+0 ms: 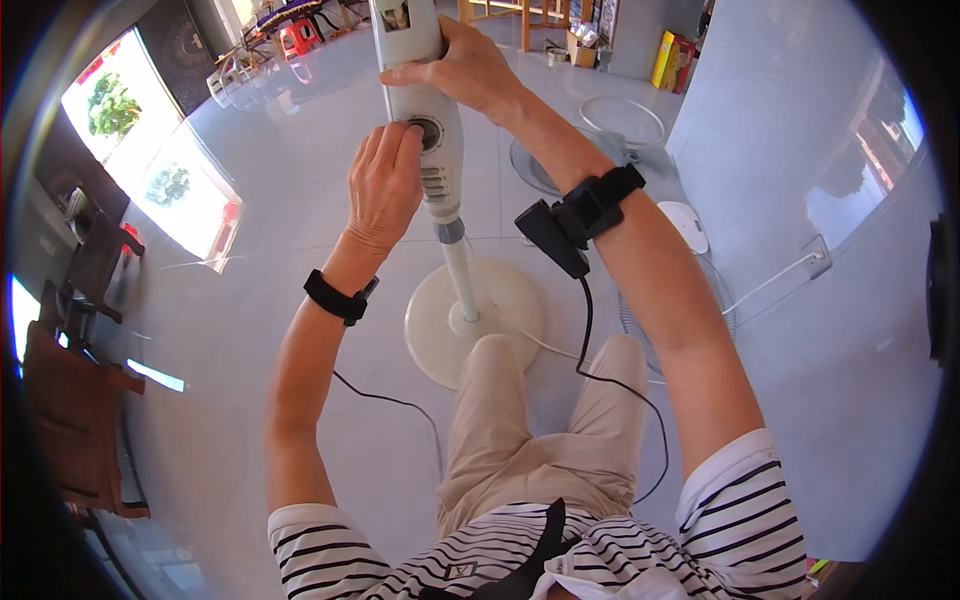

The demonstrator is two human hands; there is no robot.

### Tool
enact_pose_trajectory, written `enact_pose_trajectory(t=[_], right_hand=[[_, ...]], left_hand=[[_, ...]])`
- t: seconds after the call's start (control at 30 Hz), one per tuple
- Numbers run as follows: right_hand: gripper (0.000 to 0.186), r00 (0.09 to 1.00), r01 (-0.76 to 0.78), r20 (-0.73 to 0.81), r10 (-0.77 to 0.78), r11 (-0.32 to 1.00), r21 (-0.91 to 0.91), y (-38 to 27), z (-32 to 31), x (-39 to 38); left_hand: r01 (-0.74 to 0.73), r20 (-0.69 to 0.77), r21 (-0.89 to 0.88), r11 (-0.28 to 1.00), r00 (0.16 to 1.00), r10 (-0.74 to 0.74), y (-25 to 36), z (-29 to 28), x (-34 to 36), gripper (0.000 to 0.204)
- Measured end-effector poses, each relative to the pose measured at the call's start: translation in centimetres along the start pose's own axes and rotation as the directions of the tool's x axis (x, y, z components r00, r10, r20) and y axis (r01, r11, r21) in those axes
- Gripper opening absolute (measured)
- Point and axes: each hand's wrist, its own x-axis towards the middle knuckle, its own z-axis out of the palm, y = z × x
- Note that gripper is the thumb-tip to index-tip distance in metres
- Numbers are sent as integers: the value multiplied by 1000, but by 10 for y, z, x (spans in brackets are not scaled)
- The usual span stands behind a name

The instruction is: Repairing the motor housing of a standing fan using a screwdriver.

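A pedestal fan without its blades or cage stands upright in front of my knees. Its pale control housing carries a round dark knob and a column of buttons. My left hand is closed, its fingertips gripping the knob at its left side. Higher up, my right hand wraps around the upper housing, thumb across the front. Below the housing, a thin white pole runs down to the round cream base on the floor. The fan's top is cut off by the picture's edge.
A white ring, a grey round fan part and a wire grille lie to the right. White cords run over the floor, one to a wall socket. Brown wooden furniture stands left, a red stool far back.
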Motion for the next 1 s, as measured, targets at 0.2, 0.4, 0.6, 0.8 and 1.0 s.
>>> enact_pose_trajectory(t=[0.2, 0.4, 0.6, 0.8, 1.0], right_hand=[[63, 1000, 4, -3, -4, 1000, 13, -3, 2, -2], [65, 1000, -8, -4, 8, 1000, -18, -2, 0, -1], [66, 1000, -19, -3, 19, 999, -39, -3, 2, 0], [65, 1000, -5, -3, 5, 1000, -20, -1, 3, -1], [64, 999, -41, 1, 41, 999, -32, -5, -1, -2]], left_hand=[[-196, 3, 19, 980, 981, 196, -9, -11, 8, 25], [-477, 142, 0, 879, 870, 473, -20, -22, 25, 22], [-380, 130, 11, 925, 918, 376, -19, -20, 14, 21], [702, 115, -497, 510, 635, -763, 17, -5, -23, 22], [647, 566, -720, -251, 339, -752, 28, 3, -10, 34]])
